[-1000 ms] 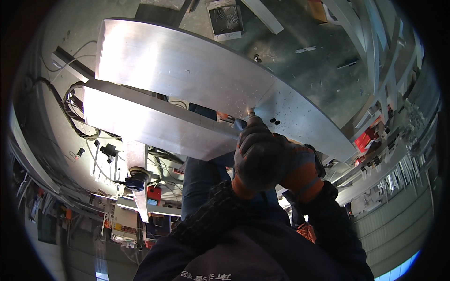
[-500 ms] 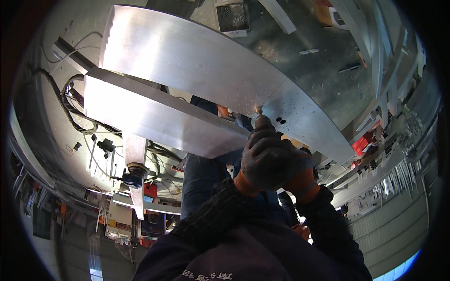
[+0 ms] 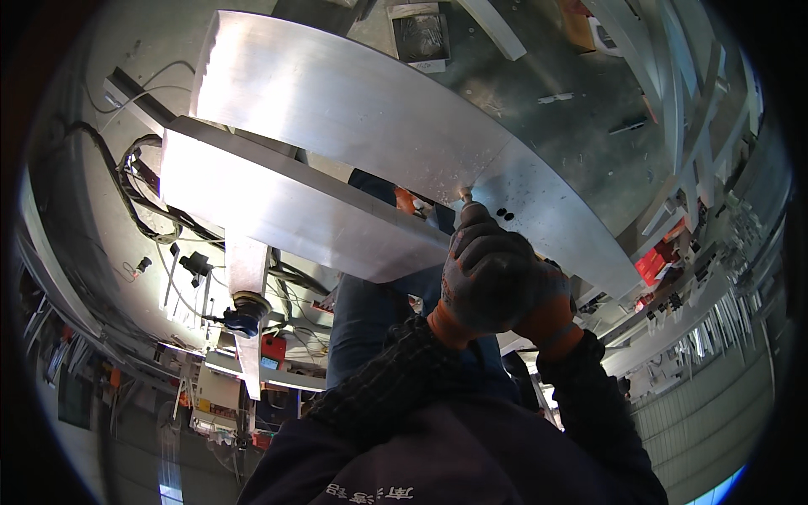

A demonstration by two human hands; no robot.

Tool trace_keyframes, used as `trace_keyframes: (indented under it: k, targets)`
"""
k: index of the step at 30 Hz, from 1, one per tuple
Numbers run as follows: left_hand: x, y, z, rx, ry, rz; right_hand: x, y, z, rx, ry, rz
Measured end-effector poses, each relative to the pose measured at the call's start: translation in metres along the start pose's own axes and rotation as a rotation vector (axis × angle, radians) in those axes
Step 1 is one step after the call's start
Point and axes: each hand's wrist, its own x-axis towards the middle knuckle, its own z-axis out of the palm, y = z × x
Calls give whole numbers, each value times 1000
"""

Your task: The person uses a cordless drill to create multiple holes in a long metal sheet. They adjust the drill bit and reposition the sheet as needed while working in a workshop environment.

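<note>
My left hand (image 3: 488, 273), in a grey and orange work glove, is closed around a slim hand tool with a small coppery tip (image 3: 466, 194). The tool's body is hidden in my grip, so its exact kind does not show. Behind and against the left hand is my right hand (image 3: 549, 305), gloved alike and closed; its fingers and what they hold are mostly hidden. The tip meets the lower edge of a long curved metal panel (image 3: 353, 88), left of two dark round holes (image 3: 505, 214). Fine shavings lie around the tip.
A second metal beam (image 3: 295, 202) lies below the panel, with a gap between them. A black round-headed sander (image 3: 246, 313) rests on a metal strip at the left. Black hoses (image 3: 109, 177) run along the floor. A tray (image 3: 421, 38) stands beyond the panel; metal profiles (image 3: 673, 109) lean at the right.
The view has shifted slightly, so the panel's left end and the sander sit a little farther right. Both hands keep their grip, and the tip stays at nearly the same place on the panel.
</note>
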Motion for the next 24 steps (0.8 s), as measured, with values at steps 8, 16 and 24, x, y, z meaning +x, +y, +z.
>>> trace_keyframes:
  k: [8,16,24]
  targets:
    - [-1,-6,0,-47,6,-32,-10,-3,13,-18,112,-40]
    - [11,-2,-10,-41,-104,-66,-4,-9,7,34,-44,27]
    - [-5,-11,-6,-115,-21,-30,-15,5,23,17,-114,47]
